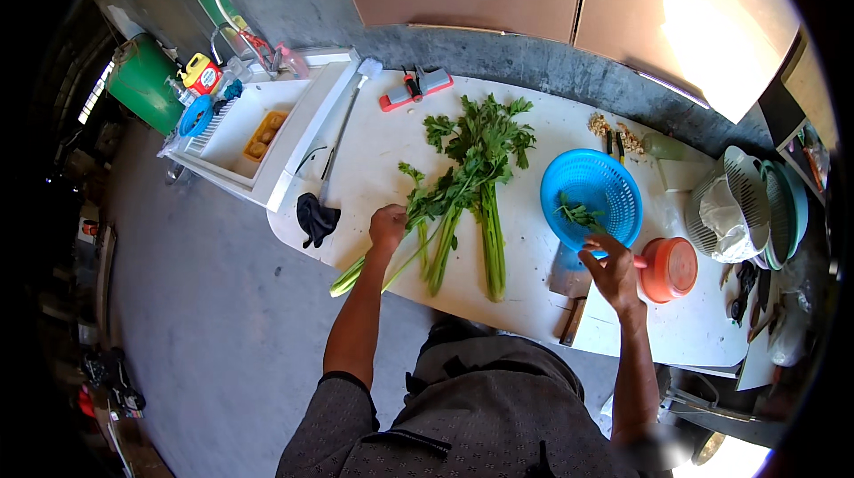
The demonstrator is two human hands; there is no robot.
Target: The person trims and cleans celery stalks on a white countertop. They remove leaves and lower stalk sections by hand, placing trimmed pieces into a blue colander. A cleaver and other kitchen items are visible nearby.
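Several green celery stalks (493, 251) with leafy tops (494, 136) lie on the white table in front of me. My left hand (388, 227) is closed around a celery stalk (349, 277) at the left of the bunch; its lower end sticks out toward the table's near edge. On the right, my right hand (614, 272) is over the near rim of a blue plastic colander (556, 183), with fingers apart and nothing visibly held. A few torn celery leaves (580, 213) are inside the colander, just beyond my fingertips.
Beside my right hand are an orange pot (669, 271) and a cleaver with a wooden handle (573, 322). A black cloth (317, 218), a long-handled brush (369, 69) and a red-grey tool (416, 89) lie leftward. A white sink (267, 113) stands far left, grey baskets (734, 202) right.
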